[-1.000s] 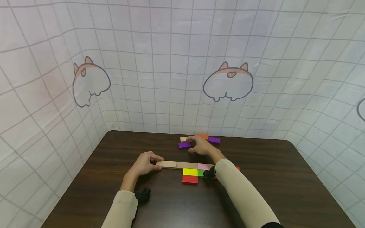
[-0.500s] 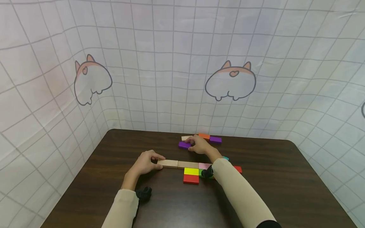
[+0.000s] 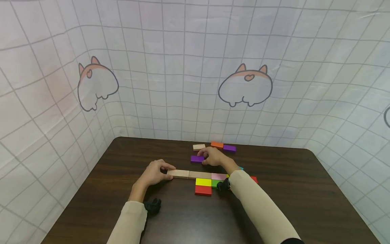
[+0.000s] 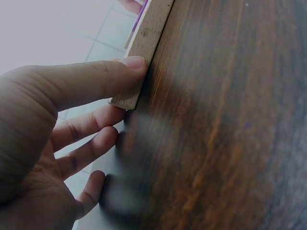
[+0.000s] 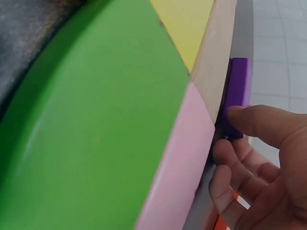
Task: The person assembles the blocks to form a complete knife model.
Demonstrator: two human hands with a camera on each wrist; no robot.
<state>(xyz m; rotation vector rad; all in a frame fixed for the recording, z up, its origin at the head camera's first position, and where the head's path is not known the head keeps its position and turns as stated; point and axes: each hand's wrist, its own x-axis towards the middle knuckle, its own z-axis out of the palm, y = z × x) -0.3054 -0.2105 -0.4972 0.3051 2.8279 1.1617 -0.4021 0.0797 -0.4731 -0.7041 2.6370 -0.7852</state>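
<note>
My left hand (image 3: 155, 174) pinches the outer end of a plain wooden block (image 3: 179, 174) lying flat on the table. In the left wrist view its thumb presses the long side of that plain block (image 4: 149, 36). Toward the back, my right hand (image 3: 214, 157) grips one end of a purple block (image 3: 196, 159) between thumb and fingers. The right wrist view has the thumb on the near face of this purple block (image 5: 237, 81). Joined end to end with the first plain block are a second plain block (image 3: 199, 175) and a pink block (image 3: 218, 176).
Against the row's near side lie yellow (image 3: 203, 182), red (image 3: 203, 190) and green (image 3: 215, 184) blocks. My right sleeve (image 3: 259, 203) hides part of the layout. Farther back are a loose plain block (image 3: 199, 147), an orange block (image 3: 217, 144) and another purple block (image 3: 229, 148).
My right hand has taken hold of the purple block and drawn it slightly nearer, away from the loose plain block. My left hand has stayed at the row's end.
</note>
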